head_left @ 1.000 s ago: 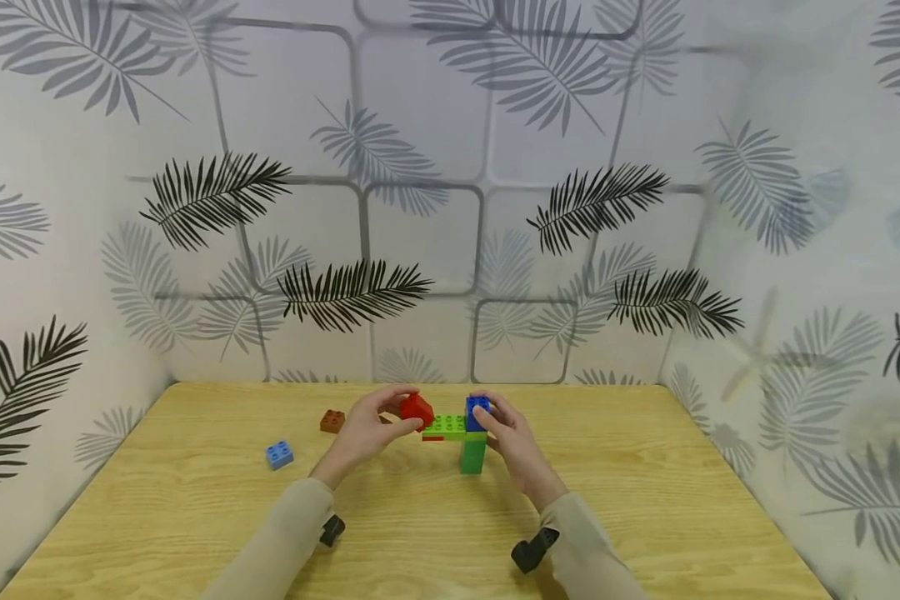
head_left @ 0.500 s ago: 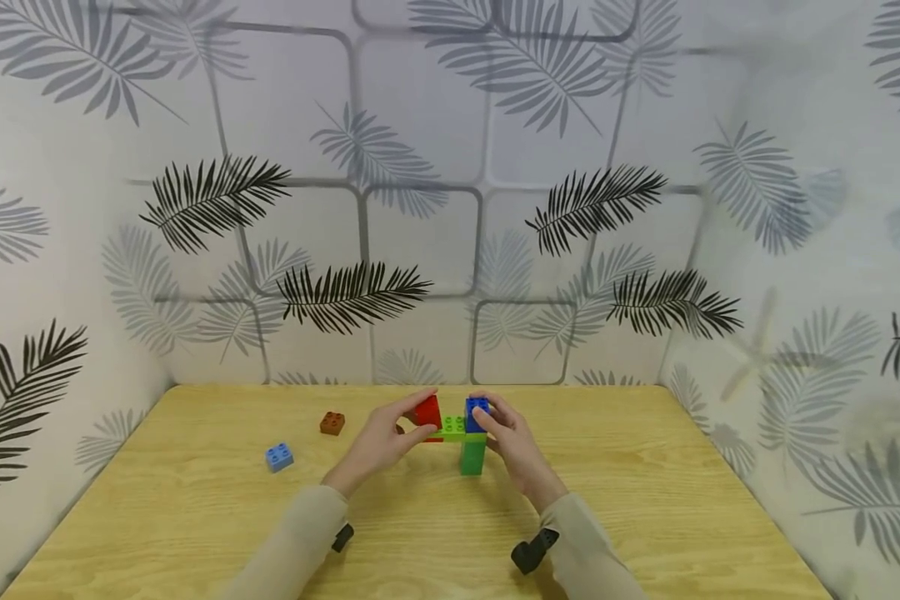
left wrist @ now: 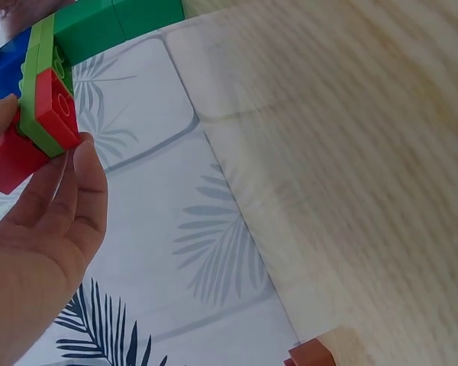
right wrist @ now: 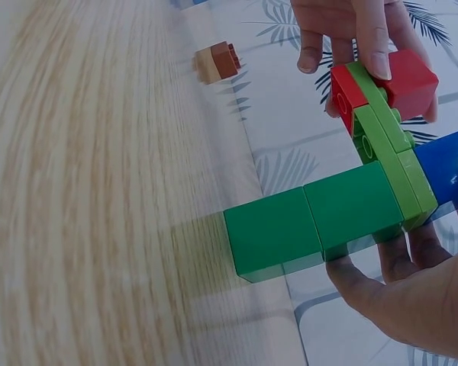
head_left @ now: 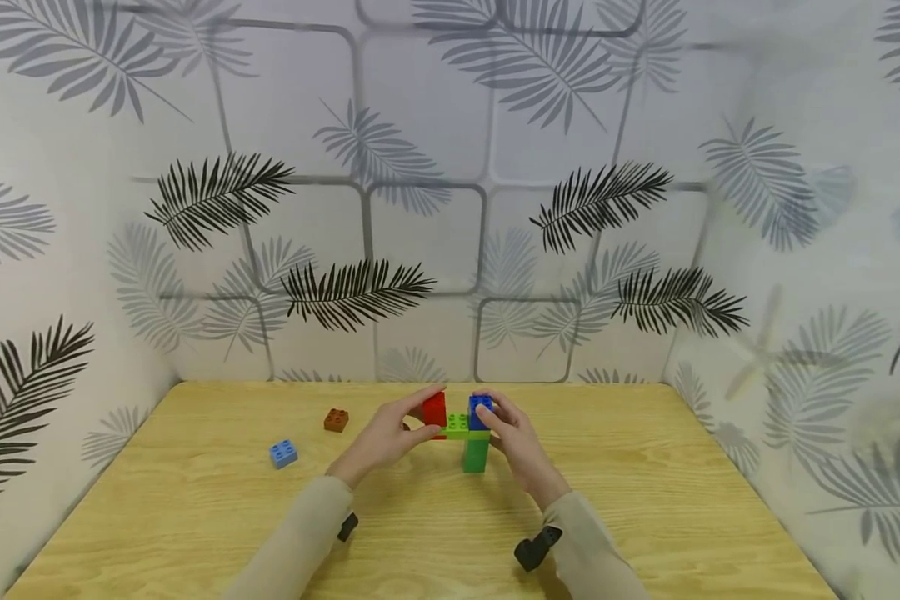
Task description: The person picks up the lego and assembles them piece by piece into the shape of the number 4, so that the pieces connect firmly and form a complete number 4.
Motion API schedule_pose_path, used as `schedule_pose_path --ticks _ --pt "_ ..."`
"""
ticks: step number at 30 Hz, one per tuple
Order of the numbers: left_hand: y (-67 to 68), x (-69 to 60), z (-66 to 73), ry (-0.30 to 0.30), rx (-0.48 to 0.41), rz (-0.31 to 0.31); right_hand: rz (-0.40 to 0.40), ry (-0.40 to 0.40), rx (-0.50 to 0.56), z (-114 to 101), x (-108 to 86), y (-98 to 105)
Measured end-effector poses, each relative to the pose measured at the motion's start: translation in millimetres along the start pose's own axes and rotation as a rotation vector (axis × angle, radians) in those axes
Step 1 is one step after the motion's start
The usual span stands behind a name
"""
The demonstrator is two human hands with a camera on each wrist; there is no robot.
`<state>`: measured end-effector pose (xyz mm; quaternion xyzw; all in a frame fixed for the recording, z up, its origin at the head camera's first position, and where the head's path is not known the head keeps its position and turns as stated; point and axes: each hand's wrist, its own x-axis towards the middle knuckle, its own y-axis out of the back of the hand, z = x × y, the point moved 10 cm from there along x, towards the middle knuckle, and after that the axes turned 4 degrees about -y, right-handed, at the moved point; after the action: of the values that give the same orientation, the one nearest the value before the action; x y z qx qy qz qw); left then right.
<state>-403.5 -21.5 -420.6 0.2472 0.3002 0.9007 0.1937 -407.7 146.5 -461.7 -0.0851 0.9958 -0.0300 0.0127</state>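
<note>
Light blue brick first, sitting well out to the left of our left hand, with a brown brick closer in and a touch farther back. Both are loose on the surface. Our left hand is clamped on a red brick, thumb on the near side and fingers round the back, right at the left end of the light green span. Another red brick sits under that same end. Step in hand, as far as we'd judge: pressing the top red one onto the span. Can't tell if it's fully seated.

Going right, a few bare studs show between our hands, then our right hand grips the dark blue brick, directly over the dark green column. We'd call that hand the anchor. With no leg under the left end, we reckon the next move calls for squeezing top against bottom, not shoving down, or it could tip.

Edges: the patterned wall starts not far beyond both hands, so it's tight back there. Best room is toward us between our sleeves, plus a good stretch of wood right of the right hand.
</note>
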Motion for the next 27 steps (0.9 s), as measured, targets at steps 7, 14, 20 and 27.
schedule_pose_path --ticks 7,14,20,27 --pt "-1.3 3.3 4.5 -0.033 0.055 -0.036 0.000 -0.002 0.002 0 -0.3 0" --pt "-1.5 3.2 7.9 -0.058 0.059 -0.048 -0.007 -0.007 -0.006 0 -0.6 -2" --pt "-6.6 3.0 3.1 -0.015 -0.122 -0.072 0.010 -0.003 -0.010 0 2.0 1" --pt "-12.3 1.4 -1.7 0.048 -0.255 -0.051 0.017 -0.013 -0.012 1 1.6 2"
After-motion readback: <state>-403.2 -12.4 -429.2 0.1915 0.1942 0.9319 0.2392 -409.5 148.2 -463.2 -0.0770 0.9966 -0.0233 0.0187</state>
